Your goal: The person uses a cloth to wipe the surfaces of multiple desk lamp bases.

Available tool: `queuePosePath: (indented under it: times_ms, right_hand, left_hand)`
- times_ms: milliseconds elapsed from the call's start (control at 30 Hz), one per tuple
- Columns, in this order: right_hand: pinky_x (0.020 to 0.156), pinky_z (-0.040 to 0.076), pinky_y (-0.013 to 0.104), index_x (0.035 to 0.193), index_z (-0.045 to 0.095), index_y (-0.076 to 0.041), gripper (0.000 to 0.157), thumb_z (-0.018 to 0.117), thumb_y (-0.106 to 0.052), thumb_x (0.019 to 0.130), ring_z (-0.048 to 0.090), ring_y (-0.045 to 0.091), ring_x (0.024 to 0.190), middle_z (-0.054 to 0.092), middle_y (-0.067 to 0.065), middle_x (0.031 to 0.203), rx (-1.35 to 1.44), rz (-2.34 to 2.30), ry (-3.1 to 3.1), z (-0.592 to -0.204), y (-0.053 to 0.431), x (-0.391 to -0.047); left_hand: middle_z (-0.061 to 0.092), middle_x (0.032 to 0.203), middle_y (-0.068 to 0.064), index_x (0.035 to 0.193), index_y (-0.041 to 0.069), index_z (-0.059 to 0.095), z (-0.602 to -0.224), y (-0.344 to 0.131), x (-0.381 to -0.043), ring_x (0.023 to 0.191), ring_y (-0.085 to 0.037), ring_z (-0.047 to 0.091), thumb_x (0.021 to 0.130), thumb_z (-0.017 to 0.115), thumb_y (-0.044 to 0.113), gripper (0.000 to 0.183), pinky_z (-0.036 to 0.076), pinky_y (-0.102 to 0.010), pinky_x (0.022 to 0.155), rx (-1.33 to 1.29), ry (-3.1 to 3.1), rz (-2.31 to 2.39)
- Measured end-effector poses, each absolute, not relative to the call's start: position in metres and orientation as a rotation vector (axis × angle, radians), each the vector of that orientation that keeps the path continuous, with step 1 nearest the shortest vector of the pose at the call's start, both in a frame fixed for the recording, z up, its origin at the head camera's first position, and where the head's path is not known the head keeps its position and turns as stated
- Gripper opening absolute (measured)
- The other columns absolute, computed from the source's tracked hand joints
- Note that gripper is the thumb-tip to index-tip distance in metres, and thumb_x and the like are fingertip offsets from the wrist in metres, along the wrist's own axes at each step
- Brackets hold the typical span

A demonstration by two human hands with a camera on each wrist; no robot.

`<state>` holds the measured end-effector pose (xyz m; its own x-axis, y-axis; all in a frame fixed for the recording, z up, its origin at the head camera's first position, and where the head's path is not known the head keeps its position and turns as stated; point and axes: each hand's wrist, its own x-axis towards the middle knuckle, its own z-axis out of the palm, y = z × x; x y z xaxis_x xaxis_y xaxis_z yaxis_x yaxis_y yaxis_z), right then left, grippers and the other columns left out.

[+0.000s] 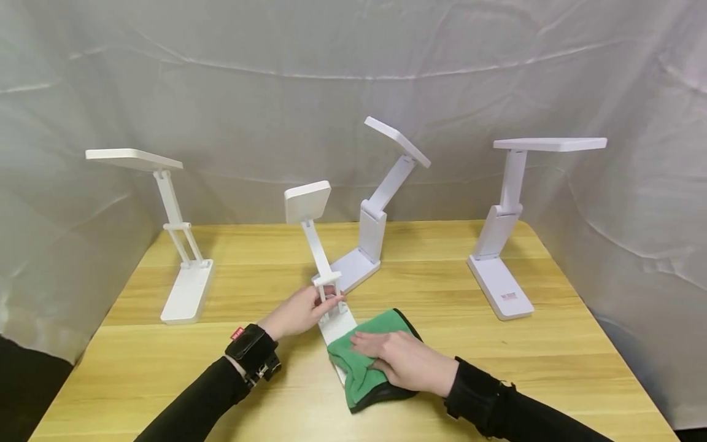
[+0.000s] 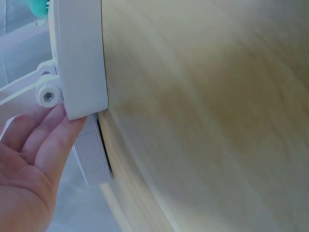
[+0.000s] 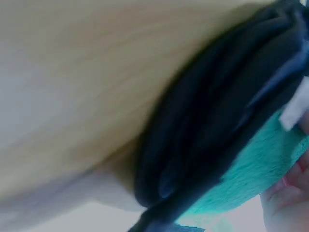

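A white folding desk lamp (image 1: 307,202) stands at the middle front, its long base (image 1: 334,329) pointing towards me. My left hand (image 1: 301,312) holds it low, thumb and fingers about the two thin struts. In the left wrist view, the fingers of the left hand (image 2: 36,150) reach the end of the base (image 2: 79,63) beside the hinge. A green cloth (image 1: 389,322) with black edging is draped over the near part of the base. My right hand (image 1: 405,359) grips this cloth and presses it on the base. The cloth (image 3: 246,169) covers part of those fingers in the right wrist view.
Three more white lamps stand towards the back: a left lamp (image 1: 188,291), a middle lamp (image 1: 372,230) close behind the held one, and a right lamp (image 1: 499,285). All rest on a wooden table (image 1: 259,387). Grey curtain (image 1: 248,123) surrounds the back and sides.
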<state>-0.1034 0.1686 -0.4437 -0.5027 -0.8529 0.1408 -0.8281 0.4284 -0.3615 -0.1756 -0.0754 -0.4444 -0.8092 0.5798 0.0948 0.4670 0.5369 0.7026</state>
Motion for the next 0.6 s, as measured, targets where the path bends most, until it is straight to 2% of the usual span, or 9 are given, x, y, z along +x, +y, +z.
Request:
queuePosePath:
  times_ms: [267, 333, 467, 600]
  right_hand:
    - [0.102, 0.041, 0.038, 0.132, 0.054, -0.006, 0.043, 0.062, -0.011, 0.09, 0.044, 0.022, 0.128, 0.051, 0.012, 0.137, -1.531, -0.383, 2.711, -0.442, 0.136, -0.114]
    - [0.104, 0.04, 0.038, 0.132, 0.054, -0.006, 0.043, 0.061, -0.01, 0.09, 0.044, 0.021, 0.129, 0.051, 0.012, 0.137, -1.584, -0.358, 2.71, -0.443, 0.129, -0.114]
    - [0.105, 0.038, 0.038, 0.133, 0.053, -0.006, 0.045, 0.059, -0.003, 0.088, 0.044, 0.02, 0.128, 0.05, 0.009, 0.138, -1.656, -0.438, 2.623, -0.445, 0.137, -0.106]
    - [0.103, 0.04, 0.038, 0.133, 0.054, -0.01, 0.047, 0.06, -0.002, 0.088, 0.044, 0.017, 0.128, 0.051, 0.006, 0.138, -1.607, -0.548, 2.549, -0.446, 0.157, -0.101]
  left_hand:
    - [0.069, 0.094, 0.0, 0.11, 0.012, 0.067, -0.444, -0.076, -0.175, 0.07, -0.009, 0.059, 0.099, 0.048, 0.031, 0.03, 0.052, -0.029, 0.068, 0.914, 2.625, 1.103]
    - [0.069, 0.091, 0.0, 0.109, 0.012, 0.067, -0.444, -0.077, -0.174, 0.069, -0.009, 0.059, 0.099, 0.048, 0.031, 0.028, 0.052, -0.03, 0.069, 0.906, 2.628, 1.103]
    - [0.068, 0.095, 0.002, 0.107, 0.014, 0.066, -0.444, -0.077, -0.174, 0.079, -0.008, 0.061, 0.1, 0.046, 0.034, 0.029, 0.053, -0.029, 0.074, 0.897, 2.636, 1.094]
    - [0.066, 0.09, 0.003, 0.106, 0.014, 0.066, -0.443, -0.076, -0.174, 0.077, -0.006, 0.059, 0.1, 0.045, 0.036, 0.031, 0.052, -0.027, 0.071, 0.9, 2.648, 1.078]
